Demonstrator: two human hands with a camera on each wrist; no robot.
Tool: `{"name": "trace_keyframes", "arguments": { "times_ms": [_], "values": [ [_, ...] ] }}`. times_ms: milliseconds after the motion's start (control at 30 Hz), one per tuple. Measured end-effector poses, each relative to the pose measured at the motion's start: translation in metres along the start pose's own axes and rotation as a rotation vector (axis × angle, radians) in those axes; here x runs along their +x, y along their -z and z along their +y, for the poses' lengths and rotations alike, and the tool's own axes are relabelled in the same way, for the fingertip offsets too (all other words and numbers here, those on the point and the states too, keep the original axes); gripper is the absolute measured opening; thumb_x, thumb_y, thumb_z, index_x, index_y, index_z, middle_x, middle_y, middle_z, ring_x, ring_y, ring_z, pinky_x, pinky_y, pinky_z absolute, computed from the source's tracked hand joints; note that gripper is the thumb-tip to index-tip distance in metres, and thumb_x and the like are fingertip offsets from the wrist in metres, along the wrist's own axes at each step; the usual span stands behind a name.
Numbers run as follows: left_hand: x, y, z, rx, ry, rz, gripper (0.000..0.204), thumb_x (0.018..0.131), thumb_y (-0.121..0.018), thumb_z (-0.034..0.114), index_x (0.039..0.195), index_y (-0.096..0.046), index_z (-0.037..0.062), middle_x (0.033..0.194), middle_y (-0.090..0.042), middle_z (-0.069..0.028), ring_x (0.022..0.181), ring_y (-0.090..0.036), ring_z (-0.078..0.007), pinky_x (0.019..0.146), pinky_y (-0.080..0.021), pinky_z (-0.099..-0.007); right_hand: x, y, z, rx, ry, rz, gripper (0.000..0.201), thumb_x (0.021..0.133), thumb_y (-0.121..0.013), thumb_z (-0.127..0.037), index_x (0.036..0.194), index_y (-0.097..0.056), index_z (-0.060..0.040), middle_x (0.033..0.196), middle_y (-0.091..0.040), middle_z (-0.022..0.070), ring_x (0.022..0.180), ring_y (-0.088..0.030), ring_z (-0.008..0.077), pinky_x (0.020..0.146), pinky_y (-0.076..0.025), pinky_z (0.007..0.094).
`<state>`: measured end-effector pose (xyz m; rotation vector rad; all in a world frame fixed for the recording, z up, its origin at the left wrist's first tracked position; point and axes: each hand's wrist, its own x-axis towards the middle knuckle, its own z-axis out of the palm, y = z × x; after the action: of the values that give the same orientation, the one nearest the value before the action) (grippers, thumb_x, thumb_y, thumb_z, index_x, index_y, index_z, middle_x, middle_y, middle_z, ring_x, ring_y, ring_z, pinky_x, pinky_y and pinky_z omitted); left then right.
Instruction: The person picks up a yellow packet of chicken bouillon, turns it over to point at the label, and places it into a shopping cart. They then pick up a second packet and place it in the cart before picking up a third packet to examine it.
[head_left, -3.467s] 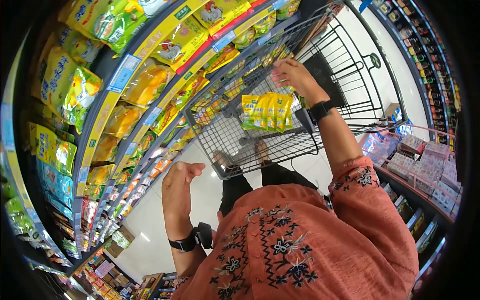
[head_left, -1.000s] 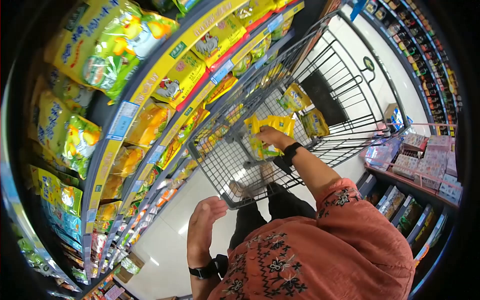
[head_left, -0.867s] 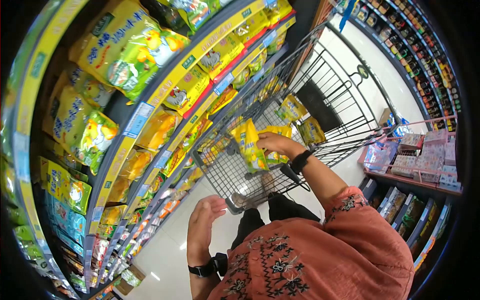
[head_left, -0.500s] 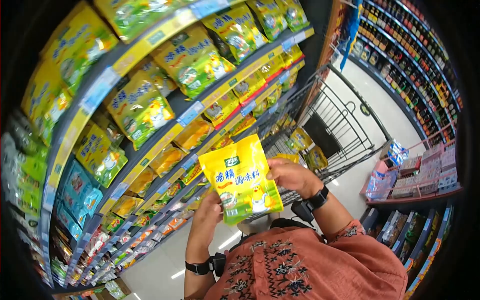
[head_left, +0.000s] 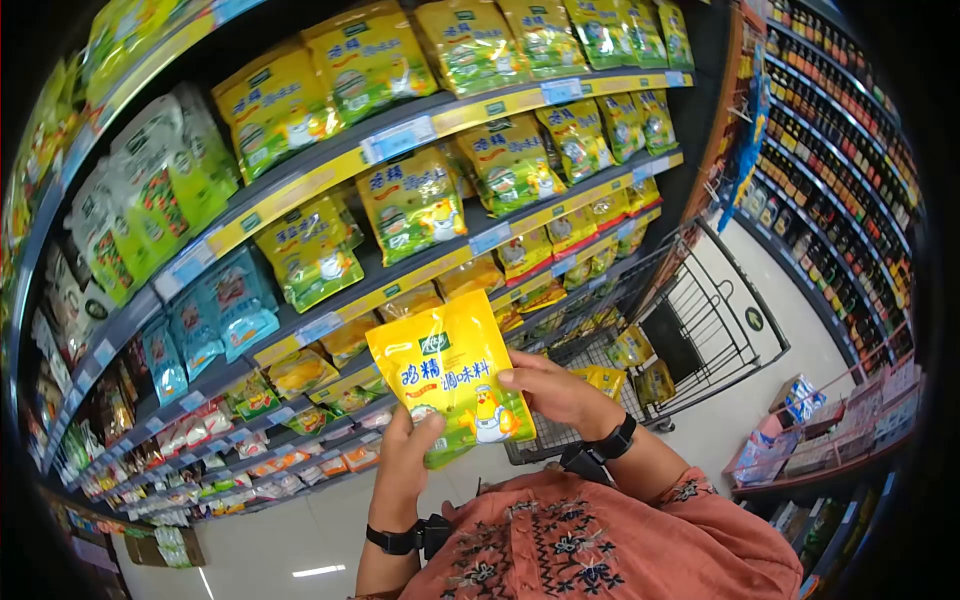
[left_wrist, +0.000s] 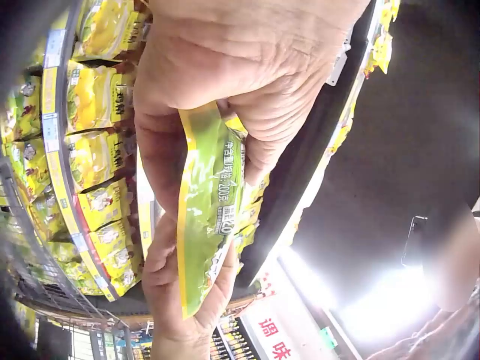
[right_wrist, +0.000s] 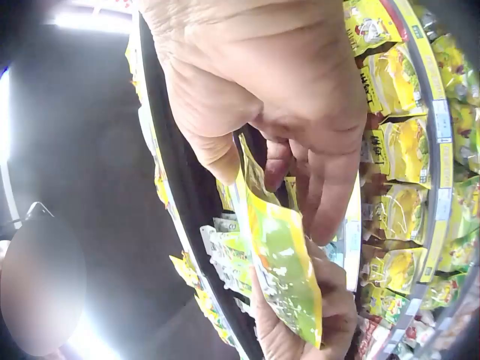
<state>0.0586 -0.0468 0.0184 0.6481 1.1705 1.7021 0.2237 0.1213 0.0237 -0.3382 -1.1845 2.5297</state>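
A yellow and green seasoning packet [head_left: 460, 375] is held upright between both hands in front of the shelves, its printed face with a cartoon chicken showing in the head view. The left hand [head_left: 402, 465] grips its lower left edge with the thumb on the front. On the other side, the right hand [head_left: 570, 395] pinches the right edge. Both wrist views show the packet edge-on, with the left hand [left_wrist: 240, 67] and the right hand [right_wrist: 262, 90] each having the thumb on one side and fingers on the other.
Shelves [head_left: 430, 125] carry rows of similar packets, with blue packets [head_left: 235, 305] lower left. Right of the hands stands a wire shopping cart [head_left: 735, 345] holding several yellow packets [head_left: 655, 382]. A rack of boxes [head_left: 860, 430] and shelves of bottles [head_left: 835, 180] are farther right.
The right hand has lifted one packet out of the cart, and the left hand has taken hold of its other side. The head view has swung toward the shelves.
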Motion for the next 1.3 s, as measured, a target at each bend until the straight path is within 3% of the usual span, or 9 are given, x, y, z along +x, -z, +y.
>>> {"name": "trace_keyframes", "arguments": {
  "times_ms": [200, 300, 400, 500, 533, 700, 733, 1067, 1300],
  "values": [
    [-0.009, 0.008, 0.023, 0.276, -0.079, -0.041, 0.046, 0.099, -0.061, 0.021, 0.136, -0.047, -0.0020, 0.127, -0.058, -0.0074, 0.113, -0.054, -0.0134, 0.097, -0.044, -0.0297, 0.014, -0.032, 0.022, -0.093, 0.031, 0.118, 0.036, 0.098, -0.063, -0.020, 0.128, -0.060, -0.0007, 0.116, -0.069, 0.0086, 0.100, -0.068, 0.0168, 0.088, -0.056, 0.0333],
    [-0.010, 0.025, 0.033, 0.316, -0.143, -0.108, 0.051, 0.102, -0.055, 0.029, 0.140, -0.044, -0.0020, 0.133, -0.056, -0.0112, 0.119, -0.054, -0.0164, 0.099, -0.044, -0.0329, 0.011, -0.031, 0.027, -0.086, 0.072, 0.203, 0.034, 0.097, -0.064, -0.018, 0.125, -0.060, 0.0000, 0.113, -0.069, 0.0089, 0.098, -0.069, 0.0167, 0.085, -0.057, 0.0332],
    [0.000, 0.050, 0.034, 0.078, -0.226, -0.048, 0.055, 0.105, -0.043, 0.036, 0.145, -0.038, -0.0017, 0.138, -0.053, -0.0160, 0.125, -0.054, -0.0250, 0.103, -0.045, -0.0408, 0.001, -0.045, 0.017, -0.050, 0.147, 0.293, 0.035, 0.096, -0.063, -0.017, 0.124, -0.058, 0.0024, 0.111, -0.070, 0.0112, 0.093, -0.070, 0.0179, 0.082, -0.058, 0.0328],
    [-0.002, 0.064, 0.048, -0.265, -0.187, -0.131, 0.058, 0.105, -0.042, 0.037, 0.148, -0.034, -0.0016, 0.145, -0.047, -0.0206, 0.131, -0.051, -0.0312, 0.105, -0.045, -0.0456, -0.010, -0.045, 0.018, -0.044, 0.230, 0.433, 0.036, 0.096, -0.063, -0.018, 0.125, -0.057, 0.0030, 0.113, -0.069, 0.0137, 0.095, -0.070, 0.0191, 0.084, -0.058, 0.0338],
    [-0.001, 0.070, 0.048, -0.383, -0.184, -0.161, 0.056, 0.101, -0.044, 0.021, 0.151, -0.030, -0.0020, 0.150, -0.040, -0.0237, 0.138, -0.043, -0.0343, 0.109, -0.041, -0.0485, -0.011, -0.038, 0.018, -0.010, 0.234, 0.440, 0.036, 0.096, -0.062, -0.018, 0.125, -0.057, 0.0030, 0.113, -0.068, 0.0141, 0.096, -0.070, 0.0199, 0.084, -0.058, 0.0344],
    [0.004, 0.081, 0.054, -0.403, -0.172, -0.157, 0.070, 0.087, -0.044, 0.003, 0.154, -0.023, -0.0021, 0.156, -0.031, -0.0252, 0.143, -0.035, -0.0361, 0.114, -0.036, -0.0517, -0.013, -0.054, 0.009, 0.115, 0.302, 0.466, 0.037, 0.097, -0.060, -0.020, 0.126, -0.055, 0.0032, 0.117, -0.067, 0.0157, 0.100, -0.070, 0.0233, 0.086, -0.058, 0.0370],
    [0.006, 0.083, 0.055, -0.434, -0.151, -0.164, 0.073, 0.085, -0.044, 0.001, 0.154, -0.022, -0.0020, 0.157, -0.030, -0.0252, 0.144, -0.034, -0.0361, 0.114, -0.036, -0.0523, -0.010, -0.037, 0.012, 0.119, 0.279, 0.451, 0.038, 0.098, -0.059, -0.021, 0.127, -0.055, 0.0033, 0.117, -0.068, 0.0156, 0.100, -0.070, 0.0241, 0.086, -0.059, 0.0376],
    [0.029, 0.108, 0.058, -0.548, -0.100, -0.215, 0.075, 0.086, -0.046, 0.003, 0.156, -0.019, 0.0031, 0.158, -0.027, -0.0247, 0.144, -0.034, -0.0374, 0.114, -0.036, -0.0543, 0.010, -0.045, 0.026, 0.055, 0.316, 0.486, 0.042, 0.097, -0.059, -0.021, 0.130, -0.053, 0.0046, 0.118, -0.068, 0.0166, 0.101, -0.070, 0.0235, 0.087, -0.058, 0.0366],
    [0.024, 0.121, 0.061, -0.572, -0.137, -0.175, 0.077, 0.087, -0.049, 0.004, 0.157, -0.017, 0.0040, 0.158, -0.026, -0.0249, 0.144, -0.034, -0.0384, 0.113, -0.036, -0.0549, 0.033, -0.032, 0.032, 0.012, 0.227, 0.443, 0.042, 0.097, -0.059, -0.021, 0.130, -0.053, 0.0040, 0.119, -0.067, 0.0165, 0.101, -0.070, 0.0235, 0.088, -0.058, 0.0370]
  ]
}}
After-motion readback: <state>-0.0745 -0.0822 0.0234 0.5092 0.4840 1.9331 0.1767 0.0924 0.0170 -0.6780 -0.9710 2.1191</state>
